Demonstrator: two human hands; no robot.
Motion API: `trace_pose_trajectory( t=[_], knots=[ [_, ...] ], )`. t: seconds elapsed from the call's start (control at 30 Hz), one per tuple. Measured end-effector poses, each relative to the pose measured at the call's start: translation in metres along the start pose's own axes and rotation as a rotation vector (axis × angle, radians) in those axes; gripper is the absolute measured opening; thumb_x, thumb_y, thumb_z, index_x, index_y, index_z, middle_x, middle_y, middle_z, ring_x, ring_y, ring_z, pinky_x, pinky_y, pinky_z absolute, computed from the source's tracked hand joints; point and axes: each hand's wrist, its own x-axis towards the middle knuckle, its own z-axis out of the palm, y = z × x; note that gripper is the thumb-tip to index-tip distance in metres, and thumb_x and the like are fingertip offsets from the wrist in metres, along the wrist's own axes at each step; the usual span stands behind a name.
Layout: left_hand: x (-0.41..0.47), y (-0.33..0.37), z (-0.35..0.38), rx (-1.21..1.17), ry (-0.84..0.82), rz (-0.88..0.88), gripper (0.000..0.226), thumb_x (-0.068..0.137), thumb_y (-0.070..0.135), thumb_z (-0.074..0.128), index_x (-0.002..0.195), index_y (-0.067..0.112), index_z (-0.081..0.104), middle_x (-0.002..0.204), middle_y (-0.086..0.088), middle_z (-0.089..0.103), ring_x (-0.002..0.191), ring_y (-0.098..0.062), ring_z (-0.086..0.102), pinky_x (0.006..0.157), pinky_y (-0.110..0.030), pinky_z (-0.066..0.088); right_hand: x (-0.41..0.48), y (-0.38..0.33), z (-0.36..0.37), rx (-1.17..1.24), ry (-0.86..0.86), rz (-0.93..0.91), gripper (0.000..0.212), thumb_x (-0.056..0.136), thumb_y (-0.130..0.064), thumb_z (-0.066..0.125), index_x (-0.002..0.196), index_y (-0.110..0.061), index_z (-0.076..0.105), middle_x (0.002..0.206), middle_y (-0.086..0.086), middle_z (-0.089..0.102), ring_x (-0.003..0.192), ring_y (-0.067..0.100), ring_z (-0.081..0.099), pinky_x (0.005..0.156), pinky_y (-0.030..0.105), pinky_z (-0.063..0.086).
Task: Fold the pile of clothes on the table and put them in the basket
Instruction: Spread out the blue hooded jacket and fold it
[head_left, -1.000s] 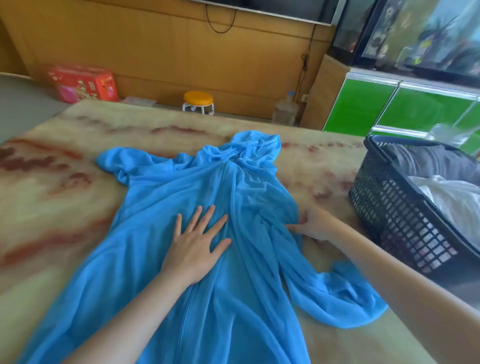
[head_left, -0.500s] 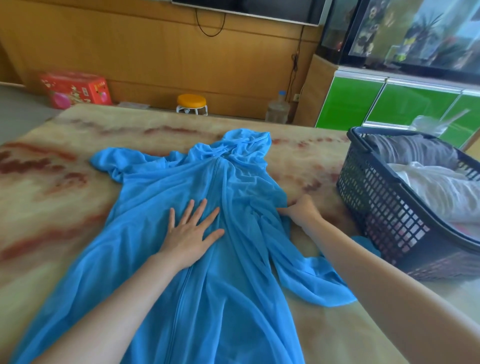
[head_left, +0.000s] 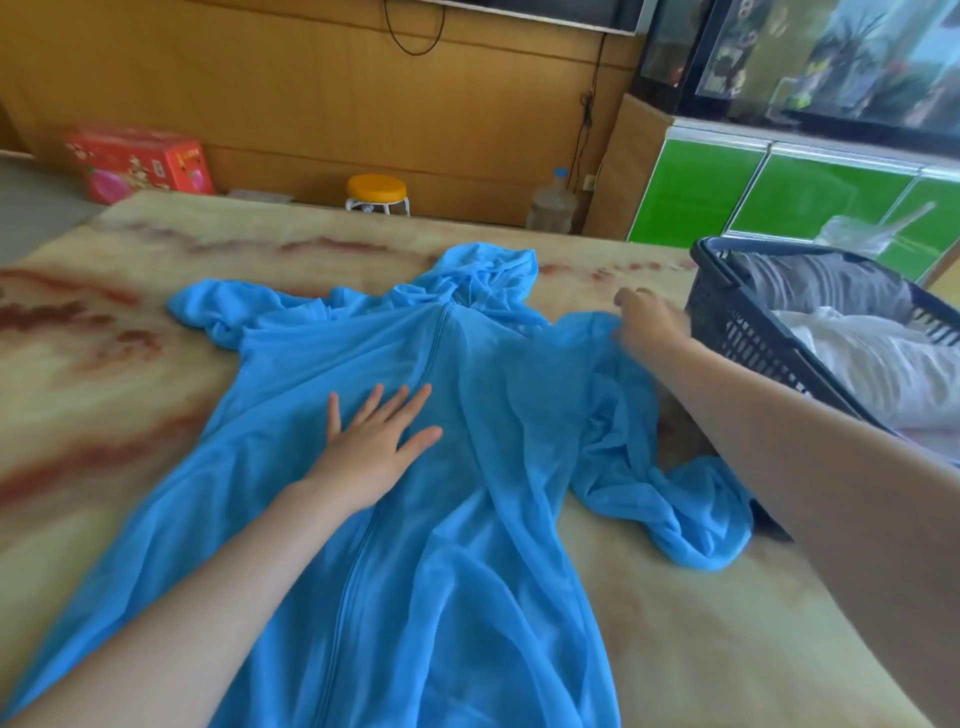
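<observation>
Marbled table (head_left: 98, 400), blue jacket (head_left: 498, 405); left grip (head_left: 374, 441) spread flat, right grip (head_left: 647, 322) pinched on its shoulder beside basket (head_left: 753, 338).

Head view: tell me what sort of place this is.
Most likely a home living room: a wall-mounted screen on wood panelling, a fish tank on a green cabinet, and a laundry basket on the marbled table.

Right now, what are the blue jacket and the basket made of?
Jacket: thin, smooth fabric, probably synthetic; it looks half see-through and drapes in soft folds. Basket: dark plastic, likely; its wall is a moulded grid of holes.
</observation>
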Motion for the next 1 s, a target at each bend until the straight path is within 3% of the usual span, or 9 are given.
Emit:
trace_pose_trajectory(
  t=[0.13, 0.33, 0.47, 0.53, 0.67, 0.73, 0.8, 0.9, 1.0],
  knots=[
    [-0.003, -0.002, -0.007, 0.232, 0.021, -0.054, 0.059, 0.097, 0.054, 0.018, 0.149, 0.035, -0.003, 0.159, 0.002, -0.004, 0.145, -0.017, -0.012, 0.109, -0.057, -0.015, -0.036, -0.009, 0.016, 0.156, -0.093, -0.039, 0.039, 0.088, -0.029, 0.062, 0.123, -0.012, 0.056, 0.125, 0.012, 0.051, 0.11, 0.032, 0.052, 0.088, 0.036, 0.044],
    [-0.023, 0.054, 0.0, 0.073, 0.104, 0.08, 0.054, 0.099, 0.049, 0.026, 0.149, 0.029, 0.02, 0.158, 0.002, 0.011, 0.146, -0.016, -0.001, 0.115, -0.051, -0.003, -0.093, 0.013, 0.025, 0.134, -0.231, 0.127, 0.083, 0.08, -0.055, 0.065, 0.137, -0.004, 0.036, 0.138, 0.014, 0.04, 0.126, 0.032, 0.041, 0.101, 0.035, 0.035],
    [-0.04, 0.083, 0.022, 0.027, -0.071, 0.13, 0.064, 0.095, 0.058, 0.02, 0.15, 0.032, 0.0, 0.159, 0.001, -0.004, 0.146, -0.015, -0.008, 0.115, -0.05, -0.005, -0.097, 0.025, 0.029, 0.323, -0.359, 0.142, 0.036, 0.076, -0.037, 0.077, 0.089, -0.011, 0.054, 0.092, 0.007, 0.06, 0.091, 0.027, 0.059, 0.069, 0.031, 0.043],
    [-0.04, 0.082, 0.03, 0.069, -0.078, 0.124, 0.068, 0.091, 0.062, 0.012, 0.148, 0.032, -0.009, 0.158, 0.0, -0.014, 0.145, -0.014, -0.013, 0.115, -0.05, -0.007, -0.091, 0.03, 0.025, 0.247, -0.23, 0.145, 0.013, 0.083, -0.02, 0.069, 0.091, -0.012, 0.063, 0.092, 0.008, 0.066, 0.089, 0.027, 0.063, 0.07, 0.032, 0.048],
    [-0.034, 0.075, 0.031, 0.052, -0.058, 0.123, 0.087, 0.069, 0.075, -0.007, 0.146, 0.035, -0.017, 0.156, -0.001, -0.022, 0.144, -0.011, -0.017, 0.113, -0.049, -0.012, -0.071, 0.037, 0.003, -0.275, 0.163, -0.001, 0.031, 0.088, 0.006, 0.049, 0.117, -0.006, 0.051, 0.117, 0.011, 0.056, 0.107, 0.032, 0.055, 0.072, 0.039, 0.049],
    [-0.031, 0.07, 0.033, 0.043, -0.047, 0.129, 0.103, 0.053, 0.082, -0.028, 0.145, 0.035, -0.019, 0.156, 0.001, -0.019, 0.143, -0.01, -0.017, 0.113, -0.048, -0.012, -0.063, 0.028, -0.003, -0.328, 0.177, -0.076, 0.037, 0.086, 0.006, 0.051, 0.121, -0.005, 0.045, 0.121, 0.012, 0.048, 0.111, 0.032, 0.048, 0.066, 0.036, 0.044],
    [-0.028, 0.067, 0.033, 0.043, -0.026, 0.114, 0.108, 0.05, 0.08, -0.034, 0.145, 0.032, -0.02, 0.157, 0.002, -0.018, 0.143, -0.01, -0.017, 0.114, -0.047, -0.012, -0.056, 0.015, 0.001, -0.336, 0.097, -0.118, 0.044, 0.085, 0.002, 0.053, 0.127, -0.007, 0.045, 0.128, 0.012, 0.042, 0.118, 0.032, 0.041, 0.078, 0.037, 0.042],
    [-0.026, 0.067, 0.03, 0.067, -0.043, 0.094, 0.072, 0.088, 0.065, 0.0, 0.148, 0.028, -0.013, 0.157, 0.0, -0.018, 0.144, -0.013, -0.017, 0.116, -0.049, -0.009, -0.06, 0.003, 0.015, -0.097, -0.15, -0.151, 0.052, 0.083, -0.003, 0.052, 0.13, -0.022, 0.052, 0.142, 0.007, 0.04, 0.132, 0.032, 0.025, 0.111, 0.039, 0.021],
    [-0.029, 0.072, 0.025, 0.039, 0.027, 0.097, 0.059, 0.099, 0.048, 0.021, 0.151, 0.025, 0.004, 0.158, -0.003, -0.009, 0.145, -0.017, -0.009, 0.116, -0.047, -0.004, -0.088, 0.002, 0.024, 0.22, -0.143, -0.19, 0.04, 0.084, -0.01, 0.055, 0.12, -0.025, 0.062, 0.136, 0.001, 0.049, 0.123, 0.027, 0.032, 0.105, 0.032, 0.022]
  ],
)
